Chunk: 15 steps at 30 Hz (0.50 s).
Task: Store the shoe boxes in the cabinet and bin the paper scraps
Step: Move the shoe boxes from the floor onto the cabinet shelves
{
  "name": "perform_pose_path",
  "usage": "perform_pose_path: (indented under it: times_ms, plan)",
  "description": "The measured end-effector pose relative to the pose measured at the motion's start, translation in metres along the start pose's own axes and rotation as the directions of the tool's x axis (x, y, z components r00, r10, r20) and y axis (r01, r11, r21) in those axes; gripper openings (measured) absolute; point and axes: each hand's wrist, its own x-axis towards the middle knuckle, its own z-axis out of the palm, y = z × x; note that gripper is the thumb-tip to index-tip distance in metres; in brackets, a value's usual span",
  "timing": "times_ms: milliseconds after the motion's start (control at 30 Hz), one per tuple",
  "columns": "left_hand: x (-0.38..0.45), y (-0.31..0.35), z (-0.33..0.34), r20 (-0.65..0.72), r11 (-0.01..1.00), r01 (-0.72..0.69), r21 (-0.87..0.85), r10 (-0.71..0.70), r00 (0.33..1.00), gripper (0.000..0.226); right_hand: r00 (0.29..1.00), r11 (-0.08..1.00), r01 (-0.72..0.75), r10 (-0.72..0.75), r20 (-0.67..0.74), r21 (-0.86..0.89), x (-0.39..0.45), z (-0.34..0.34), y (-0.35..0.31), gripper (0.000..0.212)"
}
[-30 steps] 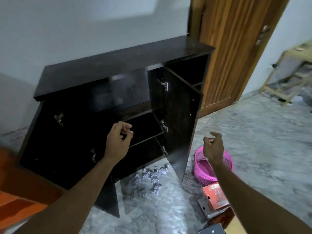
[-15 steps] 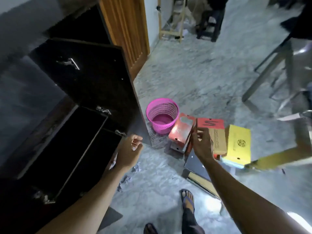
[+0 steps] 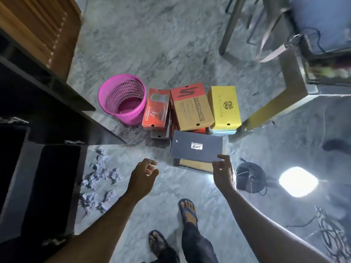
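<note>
In the head view, a grey marbled floor (image 3: 152, 44) is seen from above, and it fills most of the frame. A dark cabinet (image 3: 38, 149) takes up the left side, its open door (image 3: 62, 111) reaching toward the centre. A wooden door (image 3: 38, 25) is seen at the upper left. Metal table legs (image 3: 228, 31) and a yellow-edged frame (image 3: 266, 111) are found at the upper right, and a bright light (image 3: 298, 182) at the lower right beside a dark round object (image 3: 250, 177).

A pink basket (image 3: 123, 99) is set on the floor left of centre, just beside a cluster of shoe boxes: an orange box (image 3: 156, 109), a Skechers box (image 3: 191, 107) and a yellow box (image 3: 224, 109) side by side, each stacked on others. A dark Tiger box (image 3: 196, 146) lies below them on a tan box (image 3: 195, 165). Crumpled paper scraps (image 3: 100, 179) are scattered along the cabinet's lower edge, at the lower left.

Bare floor is left between the scraps and the boxes, where two sandalled feet (image 3: 187, 209) are planted.

The left hand (image 3: 142, 177) is held over the bare floor with loosely curled fingers, holding nothing. The right hand (image 3: 223, 171) is at the near edge of the Tiger box, fingers parted; contact cannot be told.
</note>
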Motion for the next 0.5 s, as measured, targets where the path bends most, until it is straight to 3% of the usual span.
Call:
perform_pose_path:
  times_ms: [300, 500]
  plan:
    - [0.141, -0.103, 0.124, -0.006, 0.996, 0.088, -0.032, -0.088, 0.996, 0.031, 0.991, 0.997, -0.074, 0.072, -0.113, -0.019, 0.107, 0.072, 0.139, 0.034]
    - [0.246, -0.168, 0.187, -0.091, 0.984, 0.065, -0.163, -0.081, 0.993, 0.046, 0.985, 0.987, -0.105, 0.12, -0.126, 0.123, 0.185, 0.107, 0.217, 0.045]
